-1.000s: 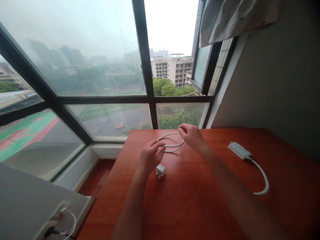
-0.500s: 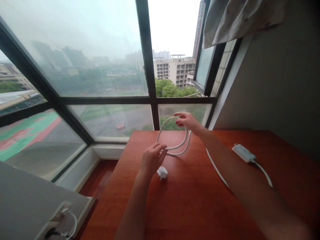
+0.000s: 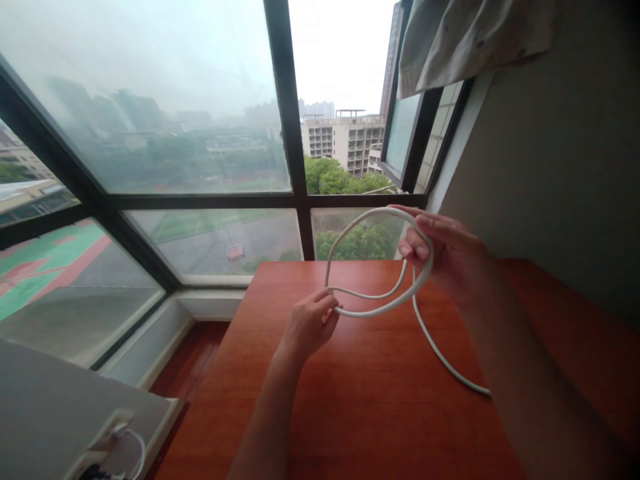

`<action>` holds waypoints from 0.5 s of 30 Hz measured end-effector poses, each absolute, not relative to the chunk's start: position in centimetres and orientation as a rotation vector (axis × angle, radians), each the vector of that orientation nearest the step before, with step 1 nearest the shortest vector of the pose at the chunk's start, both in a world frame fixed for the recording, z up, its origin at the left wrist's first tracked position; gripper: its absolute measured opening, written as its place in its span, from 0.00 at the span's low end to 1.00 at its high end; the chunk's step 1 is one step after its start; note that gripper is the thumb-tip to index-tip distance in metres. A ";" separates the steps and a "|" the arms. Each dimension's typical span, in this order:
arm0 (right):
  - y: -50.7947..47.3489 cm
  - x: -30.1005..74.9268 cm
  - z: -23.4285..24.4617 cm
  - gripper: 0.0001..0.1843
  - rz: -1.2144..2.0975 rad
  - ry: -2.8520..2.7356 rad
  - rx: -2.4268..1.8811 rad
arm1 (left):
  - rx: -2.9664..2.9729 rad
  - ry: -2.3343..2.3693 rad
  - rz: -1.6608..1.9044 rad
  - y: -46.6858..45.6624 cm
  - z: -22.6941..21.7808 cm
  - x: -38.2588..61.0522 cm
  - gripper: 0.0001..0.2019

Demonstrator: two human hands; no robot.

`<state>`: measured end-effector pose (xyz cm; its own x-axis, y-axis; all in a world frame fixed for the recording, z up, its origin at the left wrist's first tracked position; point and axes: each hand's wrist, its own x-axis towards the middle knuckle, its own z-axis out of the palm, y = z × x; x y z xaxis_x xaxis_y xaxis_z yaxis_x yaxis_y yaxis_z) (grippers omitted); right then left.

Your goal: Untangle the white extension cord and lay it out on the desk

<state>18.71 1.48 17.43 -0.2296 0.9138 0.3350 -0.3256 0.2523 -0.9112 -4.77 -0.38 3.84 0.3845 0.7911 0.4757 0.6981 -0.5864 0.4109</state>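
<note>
A white power cord (image 3: pixel 373 313) is looped in the air above the reddish-brown wooden table (image 3: pixel 380 407). My left hand (image 3: pixel 309 325) pinches the cord at the lower left of the loop. At the loop's right side, my right hand (image 3: pixel 453 257) is closed around the cord, with some fingers inside the loop. From near the right hand, a single length of the cord runs down across the table and passes behind my right forearm. Neither the cord's plug nor the white power strip shows in the present view.
Large dark-framed windows (image 3: pixel 200 202) stand beyond the table, one pane tilted open at the right. A grey cloth (image 3: pixel 475 43) hangs at the upper right. At the lower left, a wall socket (image 3: pixel 117 430) has a white plug and cable in it.
My right hand has moved right and nearer, turning and widening the cord loop. My left hand stays almost in place. The plug and the power strip have gone out of sight.
</note>
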 end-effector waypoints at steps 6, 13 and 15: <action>0.4 19.9 18.2 0.24 1.214 -1.394 -0.702 | 2.525 1.296 0.881 -0.9 3.8 -4.5 0.07; 1.3 18.9 17.4 0.26 1.179 -1.440 -0.724 | 2.544 1.169 0.873 -1.2 3.7 -3.5 0.07; 1.6 18.6 17.1 0.25 1.158 -1.432 -0.718 | 2.568 1.146 0.855 -1.2 3.6 -3.2 0.07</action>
